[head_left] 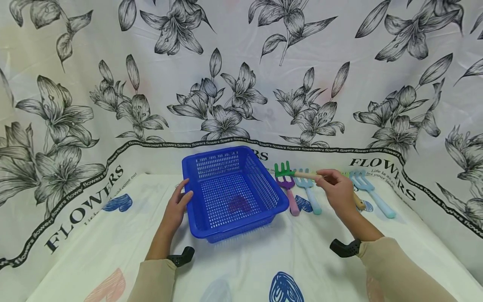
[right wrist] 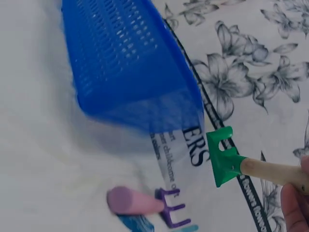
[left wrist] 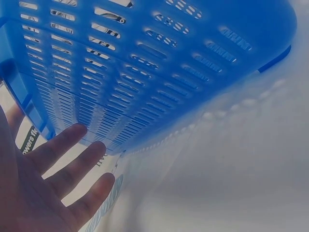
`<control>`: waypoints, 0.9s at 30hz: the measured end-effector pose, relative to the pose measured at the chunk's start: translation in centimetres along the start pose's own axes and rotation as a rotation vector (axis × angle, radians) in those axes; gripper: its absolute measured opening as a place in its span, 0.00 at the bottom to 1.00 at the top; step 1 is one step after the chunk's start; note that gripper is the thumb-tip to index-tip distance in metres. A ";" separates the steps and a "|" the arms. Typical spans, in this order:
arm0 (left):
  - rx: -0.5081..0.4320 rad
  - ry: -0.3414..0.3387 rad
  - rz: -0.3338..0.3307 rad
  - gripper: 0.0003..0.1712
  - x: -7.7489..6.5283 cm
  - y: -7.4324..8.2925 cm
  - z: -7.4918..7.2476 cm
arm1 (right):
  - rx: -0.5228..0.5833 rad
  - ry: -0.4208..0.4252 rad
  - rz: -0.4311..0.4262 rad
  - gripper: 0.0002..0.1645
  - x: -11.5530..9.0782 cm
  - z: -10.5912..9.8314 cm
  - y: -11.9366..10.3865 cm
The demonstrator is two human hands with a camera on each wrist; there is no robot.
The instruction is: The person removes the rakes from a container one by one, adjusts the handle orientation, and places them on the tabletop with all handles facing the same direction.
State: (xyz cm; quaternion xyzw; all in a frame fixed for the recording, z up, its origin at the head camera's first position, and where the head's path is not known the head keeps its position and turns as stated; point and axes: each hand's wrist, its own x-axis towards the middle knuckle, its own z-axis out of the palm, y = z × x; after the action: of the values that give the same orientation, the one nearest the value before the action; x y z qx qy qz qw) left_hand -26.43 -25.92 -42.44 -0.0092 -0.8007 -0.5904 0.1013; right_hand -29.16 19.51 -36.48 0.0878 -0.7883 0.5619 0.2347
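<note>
A blue plastic basket (head_left: pixel 234 188) with slotted walls stands tilted in the head view. My left hand (head_left: pixel 176 205) is at its left rim, thumb and a finger touching the edge. The left wrist view shows the other fingers (left wrist: pixel 72 169) spread and fairly straight beside the outer wall. My right hand (head_left: pixel 336 188) pinches the wooden handle of a green garden hand fork (head_left: pixel 284 171), held in the air right of the basket with its tines toward it. Below lie a purple fork with a pink handle (head_left: pixel 291 201) and a light blue fork (head_left: pixel 311 197).
Another light blue fork (head_left: pixel 377 199) lies farther right. A wooden handle (head_left: pixel 359 202) shows partly behind my right hand. A white cloth with heart prints (head_left: pixel 241 268) covers the table. Behind it hangs a flower-printed curtain (head_left: pixel 226 84).
</note>
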 end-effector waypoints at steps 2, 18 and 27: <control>0.002 -0.007 -0.009 0.35 -0.4 0.9 0.0 | -0.032 0.024 0.016 0.17 -0.2 -0.6 0.4; 0.012 0.009 0.017 0.35 0.2 -0.4 0.0 | -0.169 0.035 0.052 0.15 -3.0 -3.3 2.7; -0.002 -0.024 -0.003 0.35 -1.1 2.4 -0.1 | -0.175 0.037 -0.046 0.11 -4.5 -3.5 3.0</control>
State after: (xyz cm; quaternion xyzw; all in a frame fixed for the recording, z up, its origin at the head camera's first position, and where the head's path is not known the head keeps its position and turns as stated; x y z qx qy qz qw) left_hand -25.04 -25.14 -40.35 -0.0149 -0.8012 -0.5913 0.0909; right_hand -25.53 23.28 -40.24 0.0746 -0.8277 0.4869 0.2690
